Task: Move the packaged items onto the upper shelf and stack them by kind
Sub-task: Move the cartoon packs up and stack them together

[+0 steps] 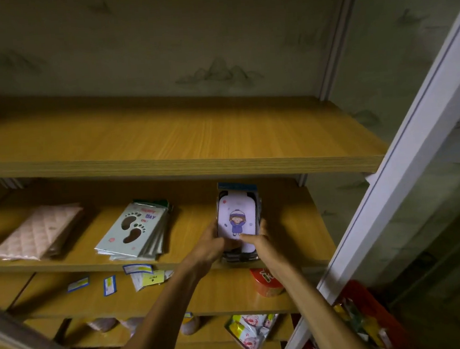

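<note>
Both hands, left (pixel 211 244) and right (pixel 259 241), clasp one stack of cartoon packs (pixel 237 218) from either side on the middle shelf (pixel 297 224), fingers curled round its edges, seemingly to lift it whole to the bare upper shelf (pixel 192 138). Two other piles wait: footprint packs (pixel 133 230) and pink quilted packs (pixel 38 233).

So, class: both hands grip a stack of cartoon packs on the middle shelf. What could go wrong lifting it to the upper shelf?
1. The cartoon packs are loose, held only at the near end by the left hand and right hand; far ones may slide off.
2. The upper shelf overhangs; the stack could catch its edge.
</note>
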